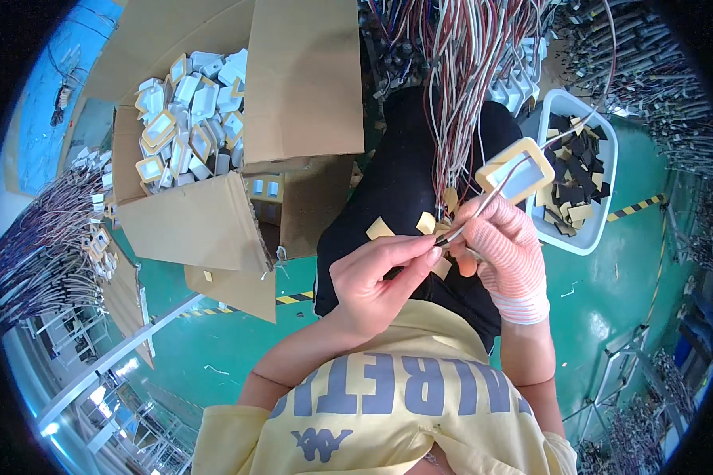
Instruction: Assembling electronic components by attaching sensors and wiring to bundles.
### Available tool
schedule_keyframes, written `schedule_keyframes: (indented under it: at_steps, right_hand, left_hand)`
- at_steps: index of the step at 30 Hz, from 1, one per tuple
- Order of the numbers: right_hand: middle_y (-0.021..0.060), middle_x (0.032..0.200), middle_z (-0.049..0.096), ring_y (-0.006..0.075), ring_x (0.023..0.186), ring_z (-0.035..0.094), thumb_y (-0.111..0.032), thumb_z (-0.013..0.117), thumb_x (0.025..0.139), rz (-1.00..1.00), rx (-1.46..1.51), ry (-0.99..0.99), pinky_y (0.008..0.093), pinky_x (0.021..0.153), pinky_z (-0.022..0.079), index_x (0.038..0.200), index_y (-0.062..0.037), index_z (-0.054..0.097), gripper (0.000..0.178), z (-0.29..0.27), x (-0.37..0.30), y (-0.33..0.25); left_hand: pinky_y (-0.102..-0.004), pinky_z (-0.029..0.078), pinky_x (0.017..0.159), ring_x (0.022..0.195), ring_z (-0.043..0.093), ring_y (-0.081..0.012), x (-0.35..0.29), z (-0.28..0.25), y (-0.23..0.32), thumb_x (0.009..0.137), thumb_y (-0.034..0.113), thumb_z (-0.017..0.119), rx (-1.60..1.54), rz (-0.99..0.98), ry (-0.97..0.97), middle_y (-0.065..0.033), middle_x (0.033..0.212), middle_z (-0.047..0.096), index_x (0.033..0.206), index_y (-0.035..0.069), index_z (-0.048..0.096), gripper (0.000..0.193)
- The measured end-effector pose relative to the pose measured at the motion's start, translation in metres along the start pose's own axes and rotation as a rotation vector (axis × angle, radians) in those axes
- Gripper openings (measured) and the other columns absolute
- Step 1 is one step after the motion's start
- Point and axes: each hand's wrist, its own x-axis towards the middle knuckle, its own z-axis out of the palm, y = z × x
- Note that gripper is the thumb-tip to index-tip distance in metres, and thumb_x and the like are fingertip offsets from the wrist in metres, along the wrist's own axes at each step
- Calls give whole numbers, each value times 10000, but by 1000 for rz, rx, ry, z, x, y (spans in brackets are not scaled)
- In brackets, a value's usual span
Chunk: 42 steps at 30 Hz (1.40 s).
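Note:
My bare left hand (380, 277) pinches a small black piece (442, 241) between thumb and fingertips, at a thin cable held in front of my lap. My right hand (503, 253), in a striped, ribbed glove, is closed round the cable (495, 192) just beside it. A pale rectangular plastic housing (524, 187) with a tan rim sits by the right hand's fingers. The cable crosses its opening and runs up past it to the right. Tan paper pieces (379, 229) lie on my dark trousers. A bundle of white and reddish cables (455, 95) hangs over my lap.
A cardboard box (190, 226) at the left is heaped with similar housings (206, 99). To the right, a white bin (582, 247) contains black and tan pieces (578, 170). More cable bundles (40, 245) lie at far left and far right (650, 71). Below is green floor (238, 348).

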Motion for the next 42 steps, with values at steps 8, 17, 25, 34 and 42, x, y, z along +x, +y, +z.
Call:
schedule_keyframes:
  at_steps: [8,17,25,34,42]
  right_hand:
    - [38,678,577,69,548,500,-175,638,863,-217,-169,41,182,519,381,852,-16,595,165,-2,1,10]
    - [42,653,574,66,504,476,-198,636,863,-84,-33,58,184,489,364,850,-11,593,192,1,-5,8]
    - [32,682,605,57,531,490,-115,627,858,-53,-218,150,184,506,385,802,-9,631,120,4,-4,9]
    - [60,749,625,86,641,563,-8,637,817,-194,-347,177,219,581,450,768,9,611,57,8,-10,6]
    - [33,654,571,55,518,468,-104,604,869,-74,-111,204,185,513,370,748,-21,574,150,2,-9,-1]
  left_hand:
    - [-244,570,654,739,674,-170,1,0,4,825,-82,619,-271,-194,-49,-133,872,650,989,-63,616,165]
    - [-396,283,1080,1289,391,-254,16,6,-19,892,633,353,-607,-430,-174,-167,1418,373,1362,-2,372,791]
    - [-325,199,1069,1365,234,-189,28,23,-2,886,691,39,-1334,-622,-386,-54,1504,261,1472,106,200,843]
    - [-400,159,1141,1390,229,-267,23,30,0,805,40,336,-1223,-505,-373,-160,1520,184,1468,46,155,688]
    - [-405,192,1142,1358,301,-305,23,19,3,754,-62,308,-1186,-582,-301,-239,1466,268,1471,35,82,758]
